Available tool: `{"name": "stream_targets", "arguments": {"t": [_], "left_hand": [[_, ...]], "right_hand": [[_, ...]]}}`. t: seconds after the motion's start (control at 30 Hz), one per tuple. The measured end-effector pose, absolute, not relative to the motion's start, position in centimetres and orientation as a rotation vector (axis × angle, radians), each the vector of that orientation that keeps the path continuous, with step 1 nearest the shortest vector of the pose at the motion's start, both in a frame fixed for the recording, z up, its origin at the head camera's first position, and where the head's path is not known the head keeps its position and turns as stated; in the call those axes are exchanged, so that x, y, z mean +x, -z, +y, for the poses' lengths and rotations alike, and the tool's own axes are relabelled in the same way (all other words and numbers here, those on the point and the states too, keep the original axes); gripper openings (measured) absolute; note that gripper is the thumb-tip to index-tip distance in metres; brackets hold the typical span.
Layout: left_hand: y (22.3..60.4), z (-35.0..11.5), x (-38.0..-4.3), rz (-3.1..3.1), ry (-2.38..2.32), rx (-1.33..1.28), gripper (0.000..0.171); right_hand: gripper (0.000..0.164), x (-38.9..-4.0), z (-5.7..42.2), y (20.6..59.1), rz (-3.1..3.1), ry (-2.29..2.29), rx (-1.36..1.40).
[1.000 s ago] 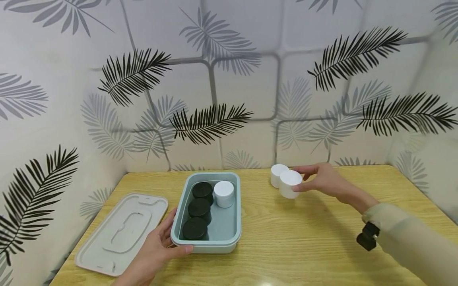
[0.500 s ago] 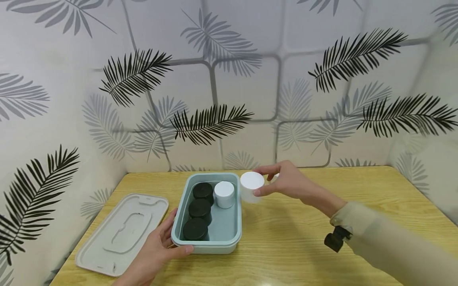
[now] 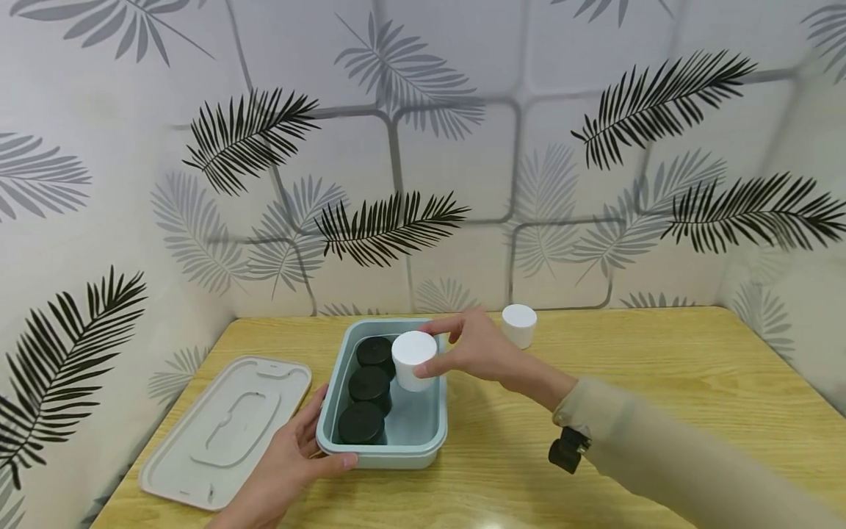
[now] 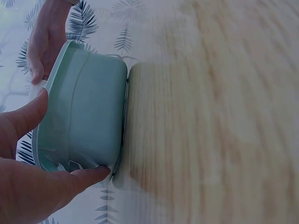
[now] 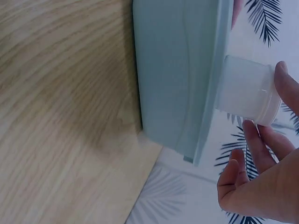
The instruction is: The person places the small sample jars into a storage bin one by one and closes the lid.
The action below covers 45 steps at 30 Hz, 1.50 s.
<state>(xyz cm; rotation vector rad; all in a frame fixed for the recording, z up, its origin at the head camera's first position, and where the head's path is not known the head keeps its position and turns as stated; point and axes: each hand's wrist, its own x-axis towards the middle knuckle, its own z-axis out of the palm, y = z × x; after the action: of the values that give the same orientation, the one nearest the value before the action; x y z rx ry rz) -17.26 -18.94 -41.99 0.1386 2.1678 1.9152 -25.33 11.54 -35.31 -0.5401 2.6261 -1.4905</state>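
My left hand [image 3: 284, 459] grips the near left corner of a pale blue-green plastic box [image 3: 396, 462], thumb on the front rim and fingers along the side. Several black-lidded jars [image 3: 360, 422] stand in a row along the box's left side. Over the far right part of the box, my right hand [image 3: 476, 347] pinches a white jar [image 3: 410, 351] by its lid between thumb and fingers. In the right wrist view the held jar [image 5: 245, 86] overlaps the box rim, its lower end at the opening. Another white jar inside the box is hidden behind it.
A second white jar [image 3: 519, 328] stands at the back of the wooden table [image 3: 595, 441], right of the box. The pale box lid [image 3: 228, 433] lies flat to the left. A leaf-patterned wall [image 3: 456, 264] rises behind the table's back edge.
My right hand has carried the white jar left from beside the other white jar at the back to above the box. My left hand and the box have stayed in place.
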Motion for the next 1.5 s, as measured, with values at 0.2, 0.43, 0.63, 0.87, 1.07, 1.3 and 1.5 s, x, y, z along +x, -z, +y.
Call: {"name": "stream_targets", "arguments": {"t": [0.2, 0.43, 0.63, 0.87, 1.07, 1.3, 1.5], "left_hand": [[42.0, -18.9, -17.2, 2.170, -1.924, 0.149, 0.112], [42.0, -18.8, -17.2, 2.172, -1.936, 0.177, 0.111], [42.0, -18.8, -17.1, 2.159, -1.949, 0.183, 0.111], [42.1, -18.8, -17.1, 2.150, -1.967, 0.200, 0.111], [42.1, -18.9, -17.1, 2.145, -1.967, 0.186, 0.110], [42.1, -18.9, -17.1, 2.138, -1.975, 0.184, 0.110], [42.1, -18.9, -17.2, 2.148, -1.966, 0.177, 0.110]], "right_hand": [[0.059, -25.3, 10.3, 36.5, 2.658, 1.475, -0.500], [0.062, -25.1, 9.8, 37.9, 2.668, 1.481, -0.401], [0.060, -25.0, 9.4, 38.6, 2.709, 1.468, -0.341], [0.057, -24.7, 9.0, 39.0, 2.804, 1.362, -0.240], [0.055, -24.5, 8.7, 39.3, 2.867, 1.235, -0.187], [0.055, -24.4, 8.5, 39.6, 2.912, 1.147, -0.230], [0.056, -24.5, 8.3, 39.6, 2.922, 1.110, -0.237]]}}
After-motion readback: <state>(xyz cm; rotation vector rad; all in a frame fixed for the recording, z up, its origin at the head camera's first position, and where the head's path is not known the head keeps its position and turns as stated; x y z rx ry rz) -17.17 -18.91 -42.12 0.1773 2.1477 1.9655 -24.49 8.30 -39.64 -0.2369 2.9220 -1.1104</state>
